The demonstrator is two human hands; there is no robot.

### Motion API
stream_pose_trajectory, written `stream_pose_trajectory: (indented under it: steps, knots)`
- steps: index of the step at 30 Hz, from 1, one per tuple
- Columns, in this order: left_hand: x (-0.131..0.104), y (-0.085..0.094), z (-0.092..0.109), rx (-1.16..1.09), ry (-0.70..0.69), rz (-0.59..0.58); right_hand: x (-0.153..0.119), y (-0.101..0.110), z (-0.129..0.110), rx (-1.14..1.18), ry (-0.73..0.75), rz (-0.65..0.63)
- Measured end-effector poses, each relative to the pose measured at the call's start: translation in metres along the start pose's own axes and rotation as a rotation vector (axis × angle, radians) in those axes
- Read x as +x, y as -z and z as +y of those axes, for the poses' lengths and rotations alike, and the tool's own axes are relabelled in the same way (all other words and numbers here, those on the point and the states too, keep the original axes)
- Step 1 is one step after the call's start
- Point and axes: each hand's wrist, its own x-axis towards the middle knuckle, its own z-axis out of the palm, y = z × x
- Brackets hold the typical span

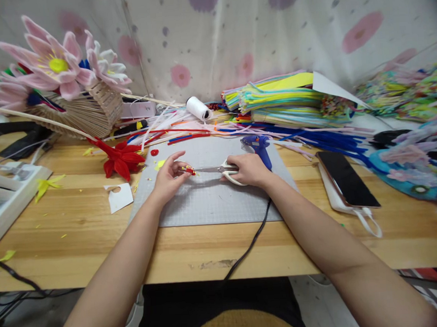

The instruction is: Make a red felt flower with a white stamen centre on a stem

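Over the grey cutting mat (221, 207), my left hand (170, 178) pinches a small red piece (190, 170) with yellow bits on it between thumb and fingers. My right hand (249, 170) is closed round the white handles of a pair of scissors (229, 171). The blades point left and their tips are at the red piece; whether they touch it is too small to tell. Just behind my right hand lies a blue glue gun (261, 148). A small red disc (154, 152) and a yellow scrap (161, 164) rest on the mat's left side.
A red flower (122, 161) on a long stem and a white card (119, 197) lie left of the mat. Behind are a thread spool (197, 108) and pipe-cleaner bundles (281, 98). A phone (347, 178) lies right. A black cable (250, 245) crosses the front edge.
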Motion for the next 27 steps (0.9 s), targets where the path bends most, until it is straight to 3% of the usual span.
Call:
stream_pose_trajectory:
  steps: [27]
  knots:
    - [0.0006, 0.0015, -0.0034, -0.068, 0.018, -0.007, 0.0023, -0.0036, 0.0036, -0.018, -0.048, -0.034]
